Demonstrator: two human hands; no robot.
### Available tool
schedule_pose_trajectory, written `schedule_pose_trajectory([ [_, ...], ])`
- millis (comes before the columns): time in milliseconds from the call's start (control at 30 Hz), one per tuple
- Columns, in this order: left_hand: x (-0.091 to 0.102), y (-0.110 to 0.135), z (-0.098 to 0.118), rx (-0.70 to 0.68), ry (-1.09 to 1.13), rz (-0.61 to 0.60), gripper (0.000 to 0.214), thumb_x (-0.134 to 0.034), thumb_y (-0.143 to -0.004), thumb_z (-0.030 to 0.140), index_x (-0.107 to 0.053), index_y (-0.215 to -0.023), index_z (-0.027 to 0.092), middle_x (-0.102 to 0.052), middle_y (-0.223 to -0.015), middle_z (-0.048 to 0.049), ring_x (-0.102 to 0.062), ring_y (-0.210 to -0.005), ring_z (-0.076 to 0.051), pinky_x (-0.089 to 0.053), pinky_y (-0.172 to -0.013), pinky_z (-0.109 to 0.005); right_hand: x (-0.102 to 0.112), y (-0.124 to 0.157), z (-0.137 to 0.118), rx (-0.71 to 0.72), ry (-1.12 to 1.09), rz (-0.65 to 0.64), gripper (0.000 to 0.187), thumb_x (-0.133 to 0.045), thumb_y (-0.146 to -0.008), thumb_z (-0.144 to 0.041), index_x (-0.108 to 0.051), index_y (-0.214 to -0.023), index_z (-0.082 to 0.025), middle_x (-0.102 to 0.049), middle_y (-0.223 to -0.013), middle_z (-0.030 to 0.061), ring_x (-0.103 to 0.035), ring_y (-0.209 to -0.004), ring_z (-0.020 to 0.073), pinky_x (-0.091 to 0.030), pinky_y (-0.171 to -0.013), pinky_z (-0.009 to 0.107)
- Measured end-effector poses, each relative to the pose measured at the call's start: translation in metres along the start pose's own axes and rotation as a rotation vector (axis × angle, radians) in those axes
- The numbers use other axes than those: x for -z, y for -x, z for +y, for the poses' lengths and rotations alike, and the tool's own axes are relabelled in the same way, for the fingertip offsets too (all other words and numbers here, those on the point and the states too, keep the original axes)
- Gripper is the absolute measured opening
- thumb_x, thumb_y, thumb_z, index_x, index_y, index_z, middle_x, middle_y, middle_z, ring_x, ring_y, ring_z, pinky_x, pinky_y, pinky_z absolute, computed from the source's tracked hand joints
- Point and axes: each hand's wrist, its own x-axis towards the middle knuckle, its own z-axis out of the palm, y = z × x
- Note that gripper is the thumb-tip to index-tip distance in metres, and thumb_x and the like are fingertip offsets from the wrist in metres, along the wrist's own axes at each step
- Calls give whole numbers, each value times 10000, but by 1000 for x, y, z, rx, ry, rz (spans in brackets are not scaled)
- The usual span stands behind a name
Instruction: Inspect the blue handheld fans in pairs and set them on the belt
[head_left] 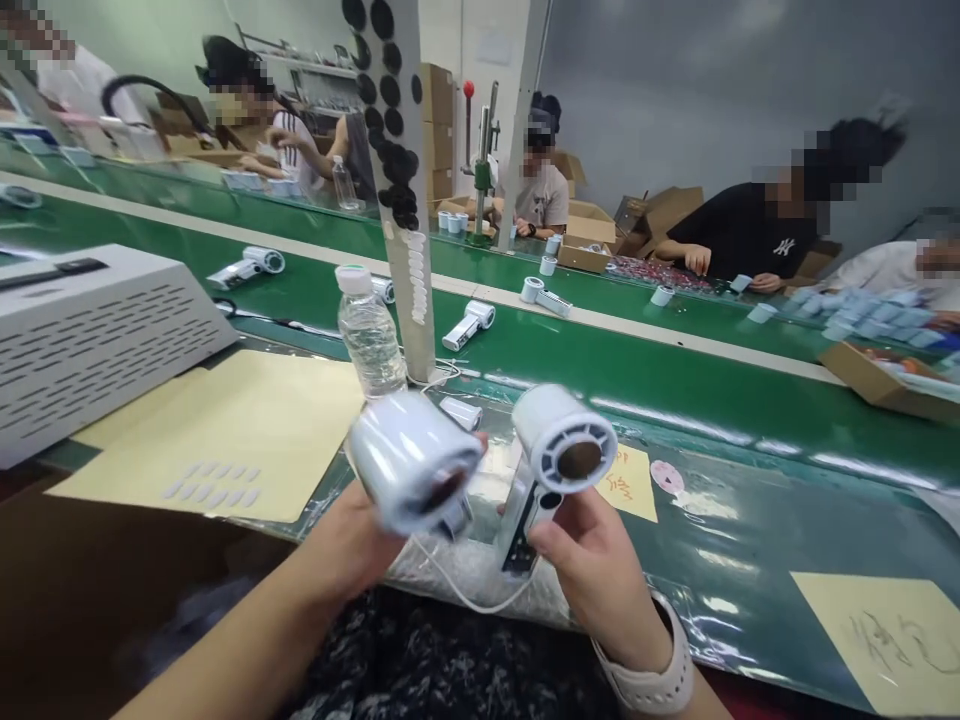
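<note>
My left hand [352, 535] is closed around a white handheld fan [409, 455], its round head tilted toward me and blurred by motion. In my right hand [592, 550] a second white handheld fan [551, 425] stands nearly upright. Its ringed vent faces me, and a dark strip with exposed parts shows along the handle. The two fan heads are apart, side by side above the bench edge. A thin white cable [469, 603] loops below them, over clear plastic wrapping [420, 573]. Another white fan part [461, 413] lies just behind, partly hidden.
A water bottle [371, 340] stands beside a post [409, 200]. Left are a vented metal box [112, 340] and a yellow sheet [300, 420] with small white stickers. Beyond, a green conveyor [600, 350] carries several fans. Several co-workers sit across it.
</note>
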Motion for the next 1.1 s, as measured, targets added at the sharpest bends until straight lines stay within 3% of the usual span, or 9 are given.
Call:
schedule_pose_trajectory([
  [100,-1,-3,-7,88,74,20,451,-687,-811,517,-663,-1170,246,-680,-826,-23,-637,-758,-172,-553,-769,-314,5,-1,2,-36,-104,78,408,-752,-812,-431,-631,-1173,-284,-682,-1187,57,-617,-1113,277,-508,-954,442],
  [267,-7,4,-11,82,23,-139,478,-794,-744,288,-589,-1176,294,-607,-891,16,-607,-779,-145,-517,-737,-282,8,6,1,-86,-131,37,324,-735,-840,-407,-644,-1114,-260,-678,-1052,37,-644,-870,181,-538,-789,315],
  [400,-11,8,-10,70,-26,-248,350,-723,-817,345,-567,-1125,282,-611,-876,12,-608,-748,-149,-512,-734,-318,6,17,3,-86,-156,-48,392,-724,-859,-397,-596,-1205,-265,-650,-1055,45,-637,-850,178,-541,-750,313],
  [533,-8,9,-13,85,-152,-240,218,-692,-844,356,-580,-978,226,-624,-810,-3,-588,-736,-149,-484,-677,-284,6,19,7,-105,-124,6,357,-709,-880,-362,-585,-1199,-263,-635,-1036,32,-613,-823,152,-523,-732,276],
  [700,-6,10,-18,116,-108,-266,316,-724,-804,412,-583,-1014,223,-624,-859,-18,-584,-790,-163,-477,-709,-292,7,19,11,-138,-140,55,385,-721,-861,-394,-575,-1184,-243,-621,-1059,44,-601,-823,156,-512,-737,284],
  [967,-12,9,-16,107,-59,-213,401,-743,-791,351,-554,-1135,273,-586,-873,15,-585,-715,-141,-482,-670,-297,8,22,9,-198,-174,17,417,-738,-817,-435,-598,-1152,-231,-628,-1015,45,-590,-752,154,-501,-708,304],
  [1100,-11,12,-17,142,-69,-287,251,-711,-822,366,-588,-976,211,-591,-816,-4,-575,-741,-149,-475,-700,-304,8,23,9,-221,-171,-15,439,-731,-819,-455,-584,-1167,-230,-624,-983,41,-591,-776,167,-502,-728,317],
])
